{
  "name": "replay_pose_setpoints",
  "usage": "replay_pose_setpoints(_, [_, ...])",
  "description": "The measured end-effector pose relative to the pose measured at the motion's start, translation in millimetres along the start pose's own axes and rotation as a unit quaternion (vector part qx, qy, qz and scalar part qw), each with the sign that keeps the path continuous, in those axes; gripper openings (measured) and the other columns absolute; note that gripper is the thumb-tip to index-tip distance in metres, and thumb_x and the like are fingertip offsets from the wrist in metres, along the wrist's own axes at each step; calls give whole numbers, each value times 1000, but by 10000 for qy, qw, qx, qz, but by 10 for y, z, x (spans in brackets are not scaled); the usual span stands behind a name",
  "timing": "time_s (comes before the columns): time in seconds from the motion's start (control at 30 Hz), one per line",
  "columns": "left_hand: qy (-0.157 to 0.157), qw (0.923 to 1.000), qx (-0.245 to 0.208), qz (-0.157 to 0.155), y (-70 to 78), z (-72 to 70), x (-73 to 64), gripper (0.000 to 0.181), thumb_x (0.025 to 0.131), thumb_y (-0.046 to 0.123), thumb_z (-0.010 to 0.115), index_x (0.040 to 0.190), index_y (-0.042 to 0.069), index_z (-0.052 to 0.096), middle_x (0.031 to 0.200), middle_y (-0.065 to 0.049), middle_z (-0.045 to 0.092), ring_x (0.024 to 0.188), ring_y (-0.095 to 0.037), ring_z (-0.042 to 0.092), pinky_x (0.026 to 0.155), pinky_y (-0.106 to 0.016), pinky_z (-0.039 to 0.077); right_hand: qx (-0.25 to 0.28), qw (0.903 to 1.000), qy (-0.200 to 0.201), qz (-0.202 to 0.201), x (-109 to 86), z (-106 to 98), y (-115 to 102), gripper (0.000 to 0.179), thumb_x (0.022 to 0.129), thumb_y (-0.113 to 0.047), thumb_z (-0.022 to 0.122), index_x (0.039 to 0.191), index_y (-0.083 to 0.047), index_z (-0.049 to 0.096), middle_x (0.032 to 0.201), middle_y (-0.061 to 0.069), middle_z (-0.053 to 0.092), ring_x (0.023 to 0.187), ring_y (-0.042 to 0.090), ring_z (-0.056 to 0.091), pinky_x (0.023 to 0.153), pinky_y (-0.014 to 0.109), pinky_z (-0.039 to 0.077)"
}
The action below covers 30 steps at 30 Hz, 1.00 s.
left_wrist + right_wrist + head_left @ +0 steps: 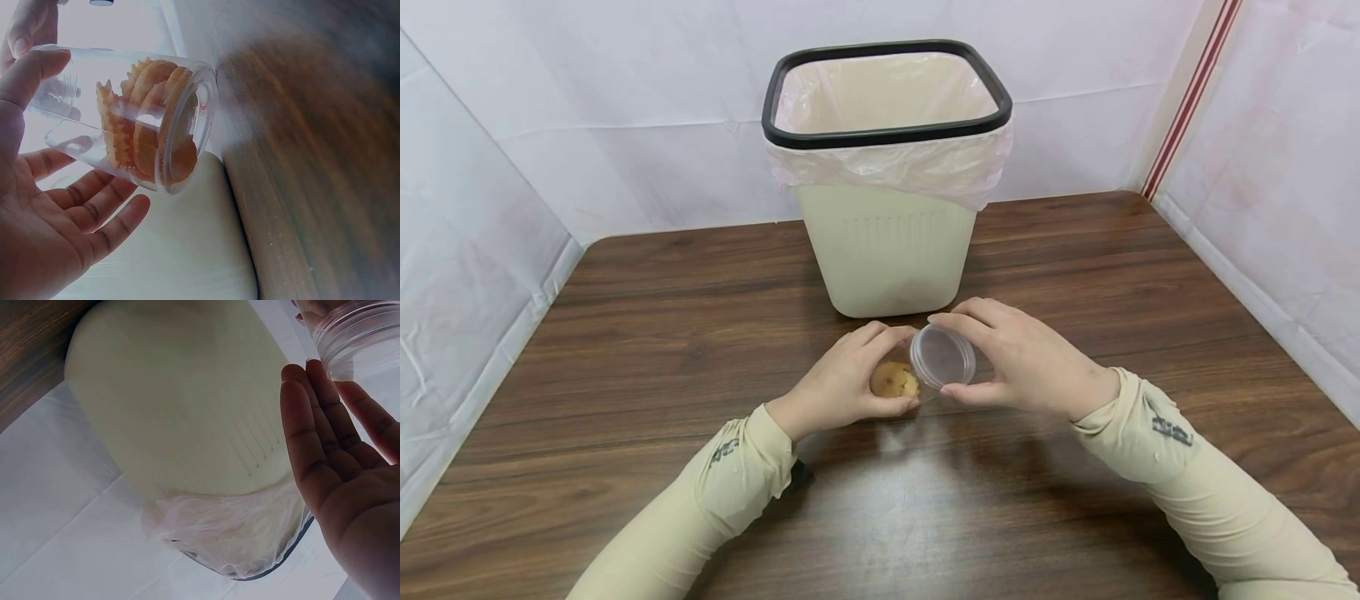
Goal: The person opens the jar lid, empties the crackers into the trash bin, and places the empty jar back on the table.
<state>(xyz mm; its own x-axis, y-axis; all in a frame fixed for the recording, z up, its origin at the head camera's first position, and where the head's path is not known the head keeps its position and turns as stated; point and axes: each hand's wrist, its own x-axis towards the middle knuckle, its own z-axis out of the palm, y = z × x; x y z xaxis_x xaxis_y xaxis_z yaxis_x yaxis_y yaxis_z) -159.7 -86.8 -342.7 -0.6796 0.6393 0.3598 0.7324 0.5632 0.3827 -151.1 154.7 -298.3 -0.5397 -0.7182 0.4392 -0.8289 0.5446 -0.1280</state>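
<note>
My left hand (850,379) grips a clear plastic jar (87,119) round its side, thumb on one side and fingers on the other. Scalloped golden-brown biscuits (147,119) lie stacked at the jar's bottom, which is close to the table in the left wrist view. Just to the right, my right hand (1018,358) pinches a clear round lid (943,357) by its rim between thumb and fingers. The lid is tilted beside the jar's mouth; in the head view it partly hides the jar. Ridges run round the lid's edge in the right wrist view.
A cream waste bin (891,250) with a black rim (887,137) and a pale pink liner (895,167) stands just behind both hands. Dark wood table (700,333) lies underneath. White sheeting (625,108) hangs round the back and sides.
</note>
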Motion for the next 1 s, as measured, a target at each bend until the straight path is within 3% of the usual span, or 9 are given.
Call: replay_pose_setpoints(1.0, [53, 10000, -21, 64, -16, 19, -11, 67, 75, 36, 79, 131, 11, 53, 110, -8, 62, 100, -23, 61, 89, -38, 49, 70, 9995, -139, -281, -14, -38, 40, 68, 71, -30, 81, 130, -7, 56, 118, 7, 61, 103, 22, 61, 89, 40, 50])
